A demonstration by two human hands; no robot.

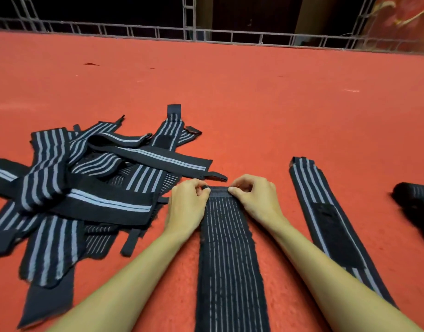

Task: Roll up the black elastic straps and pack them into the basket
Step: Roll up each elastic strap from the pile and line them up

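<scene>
A black elastic strap (230, 259) with thin grey stripes lies flat on the red surface, running from the bottom edge away from me. My left hand (188, 203) pinches the left corner of its far end, and my right hand (252, 196) pinches the right corner. That far end is folded over into a small first turn between my fingers. A second flat strap (330, 226) with a hook-and-loop patch lies to the right. A heap of tangled black striped straps (86, 185) sits to the left. No basket is in view.
A rolled black strap (414, 200) lies at the right edge. The red carpeted surface (254, 97) stretches far ahead to a metal truss frame (189, 32) along the back.
</scene>
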